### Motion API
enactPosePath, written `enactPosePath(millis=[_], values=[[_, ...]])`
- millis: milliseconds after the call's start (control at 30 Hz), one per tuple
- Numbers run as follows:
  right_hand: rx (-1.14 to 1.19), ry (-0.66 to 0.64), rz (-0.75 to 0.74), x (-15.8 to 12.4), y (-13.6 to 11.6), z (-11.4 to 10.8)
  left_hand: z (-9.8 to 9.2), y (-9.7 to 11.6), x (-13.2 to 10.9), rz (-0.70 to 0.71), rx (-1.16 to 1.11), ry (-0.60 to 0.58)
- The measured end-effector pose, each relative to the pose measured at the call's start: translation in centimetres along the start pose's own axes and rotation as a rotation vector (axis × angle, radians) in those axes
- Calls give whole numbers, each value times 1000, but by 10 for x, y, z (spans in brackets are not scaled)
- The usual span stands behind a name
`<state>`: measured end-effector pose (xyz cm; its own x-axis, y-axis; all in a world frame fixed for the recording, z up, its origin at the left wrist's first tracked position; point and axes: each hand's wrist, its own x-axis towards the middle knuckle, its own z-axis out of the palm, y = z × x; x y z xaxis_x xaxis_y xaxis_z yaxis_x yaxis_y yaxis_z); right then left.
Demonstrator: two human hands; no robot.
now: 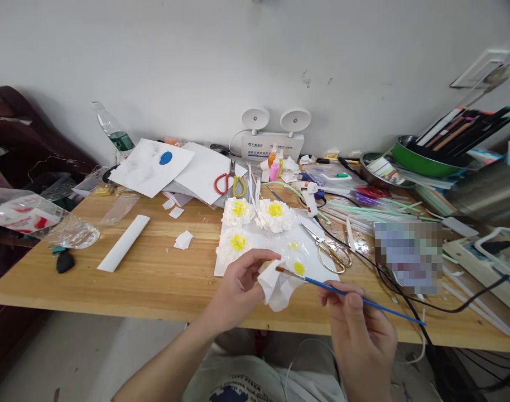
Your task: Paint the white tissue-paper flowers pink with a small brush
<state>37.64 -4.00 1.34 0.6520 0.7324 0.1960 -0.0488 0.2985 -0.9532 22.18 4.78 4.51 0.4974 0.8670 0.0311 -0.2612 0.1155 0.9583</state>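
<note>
My left hand is closed on a crumpled white tissue, held above the front of the table. Between the fingers of my right hand is a thin blue paintbrush, its brown bristles against the tissue. Behind my hands lies a white sheet with a wet-looking yellow paint blob and a smaller pale one. Three white ruffled flowers with yellow centres, one of them a flower at the back, rest on or beside that sheet.
Gold-handled scissors lie at the sheet's right, near a glue gun and black cables. Red-and-yellow-handled scissors rest on papers behind. A rolled white paper and a large plastic bottle are left. Paint bottles stand at the back.
</note>
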Motion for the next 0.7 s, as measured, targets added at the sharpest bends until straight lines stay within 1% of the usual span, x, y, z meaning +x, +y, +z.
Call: enactPosePath(millis=[100,167,200,267,400,467,600,633,700], values=[[-92,8,-17,-3,5,-3,-4,1,1,-77,-133,-73],[-155,13,-36,-5,7,-4,-6,0,1,-119,-206,-76],[-176,14,-45,-6,8,-4,-6,0,1,-127,-205,-61],[-198,16,-55,-7,8,-4,-7,-1,1,-120,-147,-33],[-242,36,-63,-6,8,-3,-7,-1,-2,-139,-71,-40],[-248,37,-70,-6,9,-2,-6,-1,-2,-145,-34,-5],[-240,37,-77,-6,10,-2,-4,0,0,-149,-47,75],[-241,33,-75,-6,10,-2,-5,-1,0,-149,-9,90],[-250,13,-63,-7,10,-3,-6,-3,-1,-115,169,135]])
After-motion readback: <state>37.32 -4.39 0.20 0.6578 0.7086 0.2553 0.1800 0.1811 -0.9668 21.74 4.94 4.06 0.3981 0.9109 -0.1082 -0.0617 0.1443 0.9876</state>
